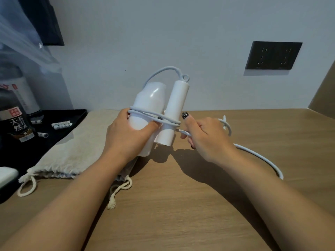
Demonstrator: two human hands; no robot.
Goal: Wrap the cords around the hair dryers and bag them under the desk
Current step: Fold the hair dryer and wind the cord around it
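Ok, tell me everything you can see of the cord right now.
The cord is white, round and smooth, rubbery by its look. It leaves the handle end beside a hanging loop, arches over the dryer and runs about two turns round the folded body and handle. The left hand grips the dryer, thumb over the turns. The right hand pinches the free run just past the handle. The rest trails in a loose curve on the desk to the right; its plug end is hidden.
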